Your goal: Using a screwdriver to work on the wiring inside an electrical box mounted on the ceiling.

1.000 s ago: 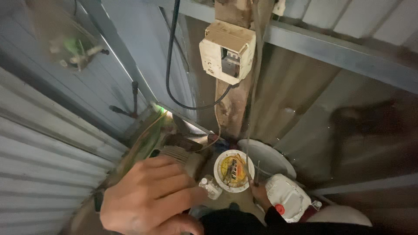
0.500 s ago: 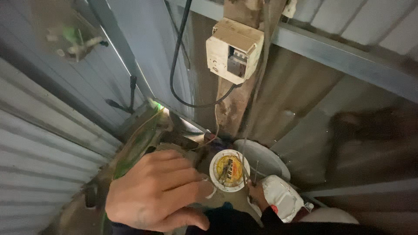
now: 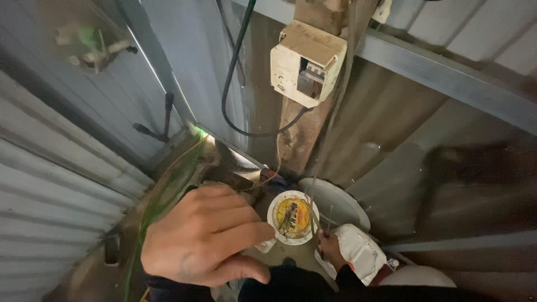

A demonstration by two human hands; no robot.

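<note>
My left hand (image 3: 204,237) fills the lower foreground, fingers stretched out and holding nothing, its fingertips close to a small round white fitting with a yellow centre (image 3: 291,217). My right hand (image 3: 330,249) is lower and further away, just right of that fitting, closed around thin wires (image 3: 316,184) that run up along the wooden post (image 3: 296,140). What lies under my left palm is hidden.
A beige electrical box (image 3: 305,61) with an open window hangs on the post, and a black cable (image 3: 229,84) loops below it. Corrugated metal walls (image 3: 56,179) close in on both sides. A white disc (image 3: 338,201) and a white container (image 3: 361,251) lie by the right hand.
My left hand has risen and reached further right, its fingers stretching toward the round fitting. My right hand has shifted up beside the fitting. The view has tilted slightly.
</note>
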